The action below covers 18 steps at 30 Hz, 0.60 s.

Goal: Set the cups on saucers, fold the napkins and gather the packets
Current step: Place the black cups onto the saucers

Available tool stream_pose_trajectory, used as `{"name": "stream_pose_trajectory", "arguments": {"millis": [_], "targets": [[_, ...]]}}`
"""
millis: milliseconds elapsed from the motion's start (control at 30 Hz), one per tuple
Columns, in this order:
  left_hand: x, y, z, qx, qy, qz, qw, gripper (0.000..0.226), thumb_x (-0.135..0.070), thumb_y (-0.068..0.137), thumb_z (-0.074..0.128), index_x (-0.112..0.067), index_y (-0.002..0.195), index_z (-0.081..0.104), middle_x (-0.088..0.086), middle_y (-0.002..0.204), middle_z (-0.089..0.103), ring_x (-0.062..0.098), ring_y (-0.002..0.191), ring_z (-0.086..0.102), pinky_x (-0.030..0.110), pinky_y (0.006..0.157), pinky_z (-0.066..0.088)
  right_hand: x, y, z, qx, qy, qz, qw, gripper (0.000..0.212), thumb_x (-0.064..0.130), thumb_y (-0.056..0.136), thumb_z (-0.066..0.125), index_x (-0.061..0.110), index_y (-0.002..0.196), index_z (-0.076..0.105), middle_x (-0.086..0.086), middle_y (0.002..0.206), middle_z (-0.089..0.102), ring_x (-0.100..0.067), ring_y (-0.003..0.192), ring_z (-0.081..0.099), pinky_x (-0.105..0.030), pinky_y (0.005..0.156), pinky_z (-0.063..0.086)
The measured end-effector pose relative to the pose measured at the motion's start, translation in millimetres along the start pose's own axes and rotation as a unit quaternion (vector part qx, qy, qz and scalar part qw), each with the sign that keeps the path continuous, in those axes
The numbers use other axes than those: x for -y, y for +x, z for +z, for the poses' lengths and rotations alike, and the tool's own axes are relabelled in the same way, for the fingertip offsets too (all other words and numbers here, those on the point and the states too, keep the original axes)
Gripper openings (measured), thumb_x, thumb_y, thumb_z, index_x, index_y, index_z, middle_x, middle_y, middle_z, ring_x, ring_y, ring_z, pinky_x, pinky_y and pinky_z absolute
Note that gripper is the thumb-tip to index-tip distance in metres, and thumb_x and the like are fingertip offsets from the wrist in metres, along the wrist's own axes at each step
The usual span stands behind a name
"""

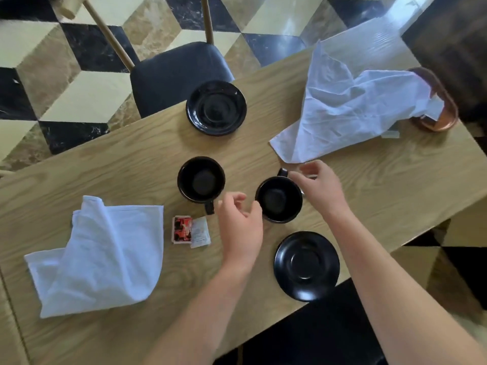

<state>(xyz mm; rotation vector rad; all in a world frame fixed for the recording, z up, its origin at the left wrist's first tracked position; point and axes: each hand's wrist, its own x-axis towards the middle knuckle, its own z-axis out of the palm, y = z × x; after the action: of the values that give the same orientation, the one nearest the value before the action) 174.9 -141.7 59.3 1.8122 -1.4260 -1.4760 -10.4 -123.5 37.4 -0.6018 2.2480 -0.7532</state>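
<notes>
The left hand (241, 225) hovers with fingers loosely curled, holding nothing, between the two black cups, its fingertips just beside the right cup (279, 199); the right hand (320, 184), relaxed and half spread, reaches that cup's handle at its 1 o'clock, contact unclear. The left cup (201, 179) stands apart, a red packet (181, 229) and white packet (200, 232) at its 6 o'clock, their print unreadable.

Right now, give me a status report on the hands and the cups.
Left hand and right hand open, flanking near cup. Both cups on bare table, saucers empty. Nothing in the way.
</notes>
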Motion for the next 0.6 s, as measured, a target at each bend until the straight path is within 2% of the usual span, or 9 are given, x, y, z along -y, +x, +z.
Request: {"name": "stream_pose_trajectory", "arguments": {"millis": [67,133,167,267,367,433,500,600], "targets": [[22,-8,12,0.005,-0.033,-0.081,0.996,0.023,-0.028,0.089,0.066,-0.029,0.107,0.052,-0.003,0.109,0.055,-0.01,0.086,0.056,0.013,0.075,0.05,-15,-12,0,0.025,0.032,0.034,0.999,0.048,0.043,0.081,0.077,0.017,0.119,0.064,0.002,0.114,0.067,-0.013,0.103,0.064,-0.023,0.077,0.05],[34,-10,22,0.025,-0.055,-0.129,0.99,0.036,-0.036,0.089,0.067,-0.027,0.121,0.052,-0.006,0.114,0.057,0.005,0.102,0.06,0.036,0.091,0.056,-26,-20,2,0.055,0.054,0.053,0.996,0.05,0.04,0.083,0.076,0.015,0.125,0.063,-0.001,0.117,0.069,-0.015,0.106,0.066,-0.034,0.091,0.054],[38,-9,25,0.032,-0.054,-0.14,0.988,0.044,-0.039,0.089,0.067,-0.026,0.128,0.051,-0.008,0.115,0.056,0.012,0.107,0.061,0.042,0.095,0.055,-30,-23,4,0.068,0.065,0.057,0.994,0.049,0.039,0.084,0.076,0.015,0.125,0.063,-0.001,0.117,0.07,-0.015,0.106,0.066,-0.04,0.095,0.055],[41,-5,27,0.042,-0.043,-0.143,0.988,0.054,-0.045,0.087,0.066,-0.023,0.134,0.05,-0.011,0.11,0.057,0.017,0.108,0.062,0.044,0.095,0.055,-36,-32,7,0.083,0.093,0.052,0.991,0.038,0.044,0.087,0.072,0.02,0.116,0.067,0.004,0.11,0.072,-0.011,0.102,0.067,-0.042,0.095,0.055],[58,-21,21,0.062,-0.02,-0.133,0.989,0.038,-0.052,0.087,0.059,-0.024,0.111,0.061,-0.004,0.101,0.068,0.016,0.094,0.067,0.038,0.085,0.058,-53,-48,2,0.032,0.135,0.073,0.988,0.039,0.059,0.091,0.055,0.023,0.096,0.069,0.005,0.097,0.073,-0.015,0.096,0.069,-0.039,0.088,0.055],[84,-43,16,0.082,0.022,-0.139,0.987,0.027,-0.045,0.09,0.059,-0.022,0.102,0.064,-0.005,0.091,0.071,0.017,0.087,0.069,0.037,0.081,0.058,-78,-64,-8,0.0,0.088,0.079,0.993,0.034,0.054,0.094,0.054,0.022,0.091,0.067,0.006,0.092,0.07,-0.019,0.096,0.067,-0.037,0.082,0.051],[110,-65,13,0.097,0.044,-0.164,0.981,0.024,-0.035,0.091,0.065,-0.016,0.105,0.067,-0.005,0.085,0.072,0.015,0.083,0.071,0.039,0.083,0.059,-110,-82,-17,0.0,-0.007,0.071,0.997,0.021,0.04,0.094,0.06,0.02,0.097,0.067,0.008,0.093,0.067,-0.02,0.099,0.066,-0.033,0.08,0.046],[128,-84,18,0.112,0.057,-0.172,0.977,0.009,-0.028,0.087,0.071,-0.02,0.091,0.071,-0.004,0.071,0.075,0.014,0.073,0.073,0.04,0.079,0.061,-143,-101,-22,0.011,-0.067,0.048,0.997,0.023,0.029,0.093,0.064,0.017,0.112,0.07,0.0,0.106,0.071,-0.02,0.102,0.066,-0.036,0.089,0.052]]}}
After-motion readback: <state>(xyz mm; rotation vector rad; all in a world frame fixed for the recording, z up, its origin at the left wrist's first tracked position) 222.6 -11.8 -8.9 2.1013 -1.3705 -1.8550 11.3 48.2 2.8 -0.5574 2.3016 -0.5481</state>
